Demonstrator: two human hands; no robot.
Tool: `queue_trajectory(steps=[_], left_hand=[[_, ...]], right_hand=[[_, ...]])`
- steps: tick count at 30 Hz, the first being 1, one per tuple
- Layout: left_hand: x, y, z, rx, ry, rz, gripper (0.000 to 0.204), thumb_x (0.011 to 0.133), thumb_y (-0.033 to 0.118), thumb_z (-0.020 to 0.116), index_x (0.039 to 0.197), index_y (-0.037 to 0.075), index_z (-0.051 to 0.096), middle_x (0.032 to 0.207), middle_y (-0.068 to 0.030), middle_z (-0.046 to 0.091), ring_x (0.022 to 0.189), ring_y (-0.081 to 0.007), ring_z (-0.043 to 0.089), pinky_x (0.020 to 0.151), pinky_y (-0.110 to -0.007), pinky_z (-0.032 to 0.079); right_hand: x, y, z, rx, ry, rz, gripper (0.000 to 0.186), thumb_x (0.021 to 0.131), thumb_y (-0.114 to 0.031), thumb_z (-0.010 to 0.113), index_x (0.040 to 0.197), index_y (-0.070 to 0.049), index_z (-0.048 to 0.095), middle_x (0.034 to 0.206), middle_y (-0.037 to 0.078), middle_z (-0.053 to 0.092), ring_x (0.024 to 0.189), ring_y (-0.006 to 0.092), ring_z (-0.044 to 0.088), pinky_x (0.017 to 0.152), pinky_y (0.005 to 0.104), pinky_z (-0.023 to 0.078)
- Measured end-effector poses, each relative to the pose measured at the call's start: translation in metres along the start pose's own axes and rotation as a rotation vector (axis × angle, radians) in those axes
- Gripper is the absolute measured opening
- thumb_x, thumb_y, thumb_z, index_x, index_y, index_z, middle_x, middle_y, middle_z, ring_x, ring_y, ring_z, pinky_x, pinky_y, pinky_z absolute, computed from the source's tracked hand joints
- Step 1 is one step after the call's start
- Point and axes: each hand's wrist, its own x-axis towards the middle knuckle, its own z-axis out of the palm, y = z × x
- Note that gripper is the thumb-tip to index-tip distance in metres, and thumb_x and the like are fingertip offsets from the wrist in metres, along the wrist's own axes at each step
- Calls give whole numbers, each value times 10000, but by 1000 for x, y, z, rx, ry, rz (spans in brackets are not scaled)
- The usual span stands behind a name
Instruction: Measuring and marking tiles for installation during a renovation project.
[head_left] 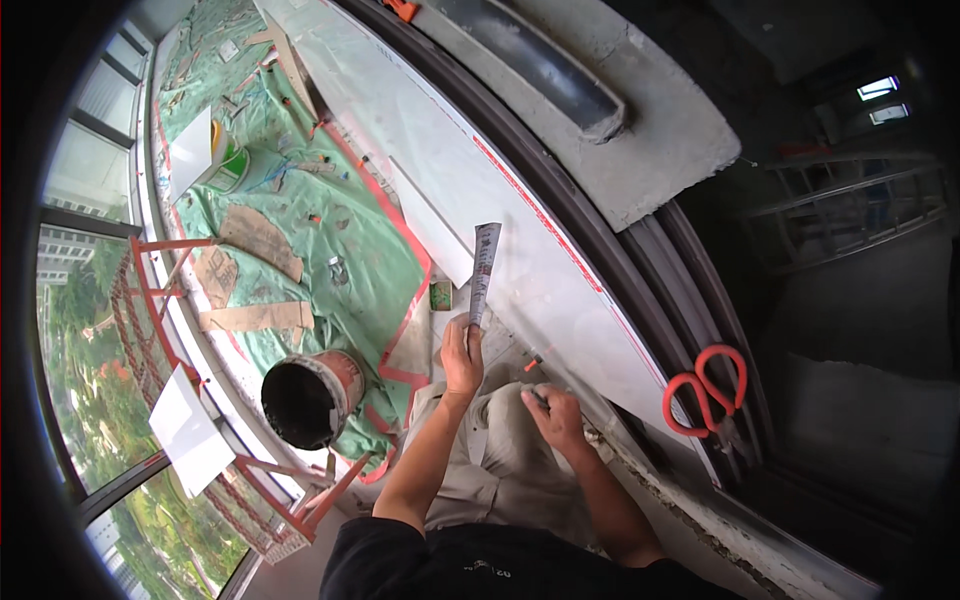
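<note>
My left hand (pixel 460 355) grips a long, narrow, grey mottled strip (pixel 485 258) that stands up and widens toward its top. Lower and to the right, my right hand (pixel 557 420) is closed on a small dark-handled tool (pixel 536 398). A thin pale blade-like piece (pixel 478 443) shows below, between my hands. Behind the grey strip a white panel (pixel 520 240) leans along the dark track, with a narrower white strip (pixel 425 210) beside it. Red-handled scissors (pixel 700 410) rest by the track at the right.
A green protective sheet (pixel 355 300) bears cardboard (pixel 260 240) and scraps. A dark-filled bucket (pixel 305 400) is left of me; a green bucket (pixel 230 170) is farther back. A red rack (pixel 175 290) stands by the windows. A long black tool (pixel 530 55) rests on the upper ledge (pixel 670 140).
</note>
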Motion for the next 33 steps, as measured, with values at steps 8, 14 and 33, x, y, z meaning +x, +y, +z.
queue_trajectory(steps=[8,14,33], left_hand=[[25,-54,57,-114,-62,211,126,1033,24,656,1147,-20,624,1107,-219,664,959,-441,658,832,-480,542],[25,-68,78,-131,-42,347,136,1018,48,698,1120,-16,636,1098,-215,670,956,-423,662,826,-474,542],[-50,-36,60,-518,-508,663,95,1014,75,749,1076,5,730,1010,-169,704,898,-353,687,800,-418,555]], right_hand=[[30,20,42,142,56,-54,275,1032,-252,777,1048,20,747,915,217,732,817,403,721,716,431,549],[21,37,48,340,114,-20,317,1108,-205,681,905,36,719,737,45,627,612,85,575,566,305,440],[-69,9,-7,-121,1092,-350,143,1002,-151,802,1036,-22,749,801,42,678,679,112,582,638,297,470]])
